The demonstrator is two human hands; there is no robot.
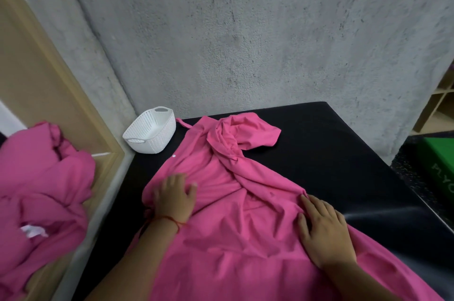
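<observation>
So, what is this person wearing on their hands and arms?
Both forearms are bare, with no sleeves or gloves in view. The left hand has a thin red thread tied round its wrist; the right hand shows no ring, watch or band.

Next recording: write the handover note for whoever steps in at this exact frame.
Left hand: open, flat on the pink garment near its left edge.
Right hand: open, pressing its right side.
Garment lies on the black table, upper part twisted, short sleeve toward the wall; white basket at the far left corner.
Done: laid out. Left: untwist, smooth, probably fold. Another pink pile waits at left.
</observation>
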